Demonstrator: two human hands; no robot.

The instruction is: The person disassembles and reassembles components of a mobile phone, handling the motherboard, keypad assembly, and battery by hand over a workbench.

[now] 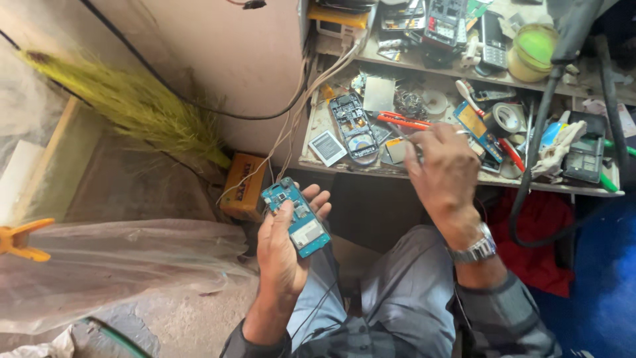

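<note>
The desk (344, 167) in front of me is the biggest thing here, its top crowded with phone parts: a stripped phone frame (351, 122), a small flat battery (327, 147), an orange-handled tool (405, 121) and a roll of dark tape (507, 118). A grass broom (132, 103) leans against the wall to my left. My right hand (445, 166) is up at the front of the desk, fingers drawn together over the small parts there; I cannot tell whether they pinch anything. My left hand (285, 242) is lower, over my lap, clamped around a blue-green circuit board (297, 215) held face up. I judge I am fetching a tool or part for the board; next calls for bringing it down to the board steadily.
</note>
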